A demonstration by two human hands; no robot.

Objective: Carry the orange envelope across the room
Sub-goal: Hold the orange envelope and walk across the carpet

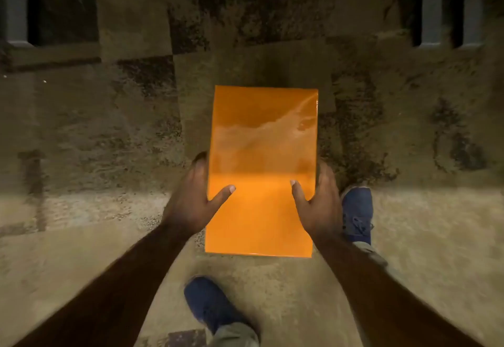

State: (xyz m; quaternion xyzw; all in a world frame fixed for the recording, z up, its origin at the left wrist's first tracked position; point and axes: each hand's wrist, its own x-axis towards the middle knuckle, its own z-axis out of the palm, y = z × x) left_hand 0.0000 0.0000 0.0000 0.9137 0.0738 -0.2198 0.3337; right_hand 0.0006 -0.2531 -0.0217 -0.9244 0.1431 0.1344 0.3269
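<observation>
The orange envelope is a glossy flat rectangle held level in front of me, long side pointing away, above the floor. My left hand grips its left edge, thumb on top and fingers under it. On the right edge my right hand holds it the same way. Both forearms reach in from the bottom corners of the view.
Below is a patchy carpet of tan and dark squares. My blue shoes show under the envelope, one at bottom centre, the other further forward on the right. Grey upright furniture legs stand at the far left and far right.
</observation>
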